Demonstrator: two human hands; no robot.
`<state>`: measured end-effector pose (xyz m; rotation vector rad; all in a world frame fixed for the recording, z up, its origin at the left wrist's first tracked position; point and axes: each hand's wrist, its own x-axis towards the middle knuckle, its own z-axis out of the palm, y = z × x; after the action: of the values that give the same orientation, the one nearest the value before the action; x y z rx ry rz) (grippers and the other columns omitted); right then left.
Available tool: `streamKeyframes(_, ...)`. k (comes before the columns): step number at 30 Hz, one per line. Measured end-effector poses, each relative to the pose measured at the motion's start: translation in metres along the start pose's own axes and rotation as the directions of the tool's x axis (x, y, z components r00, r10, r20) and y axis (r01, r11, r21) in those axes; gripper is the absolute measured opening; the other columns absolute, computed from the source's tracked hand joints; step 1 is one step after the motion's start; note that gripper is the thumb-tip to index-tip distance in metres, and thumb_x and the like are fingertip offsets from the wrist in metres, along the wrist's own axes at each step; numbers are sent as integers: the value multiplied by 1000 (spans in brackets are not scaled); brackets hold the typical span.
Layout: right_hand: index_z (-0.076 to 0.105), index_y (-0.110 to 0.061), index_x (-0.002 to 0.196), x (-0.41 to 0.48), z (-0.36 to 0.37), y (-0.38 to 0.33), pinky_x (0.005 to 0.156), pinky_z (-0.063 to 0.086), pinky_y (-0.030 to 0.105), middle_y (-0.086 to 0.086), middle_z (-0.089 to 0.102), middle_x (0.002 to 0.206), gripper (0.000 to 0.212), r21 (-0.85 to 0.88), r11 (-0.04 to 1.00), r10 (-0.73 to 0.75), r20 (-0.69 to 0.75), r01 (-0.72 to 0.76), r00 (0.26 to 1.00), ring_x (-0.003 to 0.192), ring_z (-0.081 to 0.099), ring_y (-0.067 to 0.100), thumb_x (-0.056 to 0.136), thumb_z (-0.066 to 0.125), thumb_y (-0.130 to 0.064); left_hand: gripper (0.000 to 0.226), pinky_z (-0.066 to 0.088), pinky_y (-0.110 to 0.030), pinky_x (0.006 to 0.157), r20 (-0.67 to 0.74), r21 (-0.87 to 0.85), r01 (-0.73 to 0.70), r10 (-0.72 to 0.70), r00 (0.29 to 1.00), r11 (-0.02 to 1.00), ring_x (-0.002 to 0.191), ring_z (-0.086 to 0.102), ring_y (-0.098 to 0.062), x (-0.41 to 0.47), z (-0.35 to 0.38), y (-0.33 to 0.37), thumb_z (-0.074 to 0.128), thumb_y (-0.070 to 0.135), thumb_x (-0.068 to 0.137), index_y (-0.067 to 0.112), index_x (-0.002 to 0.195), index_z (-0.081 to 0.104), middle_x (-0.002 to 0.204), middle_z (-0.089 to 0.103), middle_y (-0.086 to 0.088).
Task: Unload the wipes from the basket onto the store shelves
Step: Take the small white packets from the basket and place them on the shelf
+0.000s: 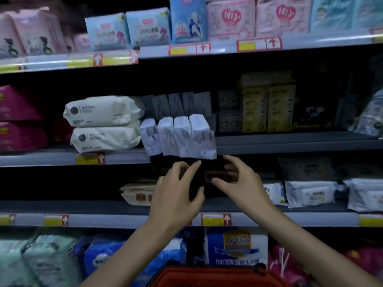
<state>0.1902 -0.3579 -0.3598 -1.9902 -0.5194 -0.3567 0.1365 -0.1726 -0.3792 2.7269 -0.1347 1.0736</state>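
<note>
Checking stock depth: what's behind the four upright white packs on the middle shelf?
A row of upright grey packs behind the white packs, only upper parts showing. Their lower parts are covered; deeper back is too dark to tell.

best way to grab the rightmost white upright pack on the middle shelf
Take the rightmost white pack by its lower front end, coming from the front right: it juts past the shelf edge, and its right face is free while a neighbour crowds its left.
</note>
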Motion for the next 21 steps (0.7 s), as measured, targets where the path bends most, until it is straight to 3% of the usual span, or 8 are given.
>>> streamKeyframes(3,35,-33,157,-39,1,30,108,45,31,-10,47,151,78,-190,982,25,148,3,989,136,48,12,90,74,-46,75,47,-38,103,185,1,49,-48,982,999,137,48,-19,-35,18,-4,49,62,95,38,163,27,155,38,6)
streamKeyframes(5,28,-33,160,-62,4,56,107,40,25,-10,38,157,85,-280,960,62,242,9,968,139,44,12,90,73,-51,83,41,-40,113,316,18,94,-95,944,995,148,36,-18,-59,32,-6,36,75,90,43,164,16,165,27,7)
streamKeyframes(8,21,-31,162,-93,8,103,108,38,25,-2,24,165,97,-398,917,146,372,16,917,143,42,17,86,75,-54,96,37,-43,118,450,66,103,-121,885,993,154,28,-22,-96,57,-9,16,84,78,43,164,12,171,18,4)
streamKeyframes(12,17,-32,163,-129,12,160,123,30,39,11,19,167,105,-498,867,257,482,20,838,155,23,29,81,79,-54,94,42,-45,114,585,83,130,-154,797,988,150,37,-27,-145,95,-14,28,81,80,37,163,24,166,31,0)
streamKeyframes(18,26,-19,161,-171,24,222,114,39,39,14,37,154,95,-552,828,354,650,97,673,141,43,35,86,78,-43,85,46,-46,108,766,129,101,-164,622,986,137,50,-30,-205,160,-7,40,74,85,32,159,34,153,45,-1)
streamKeyframes(21,35,-18,156,-183,26,240,103,47,40,14,48,143,76,-629,757,464,708,177,533,128,53,35,93,72,-39,77,45,-46,107,847,114,77,-137,514,991,137,51,-29,-230,192,5,49,70,93,32,158,35,150,47,0)
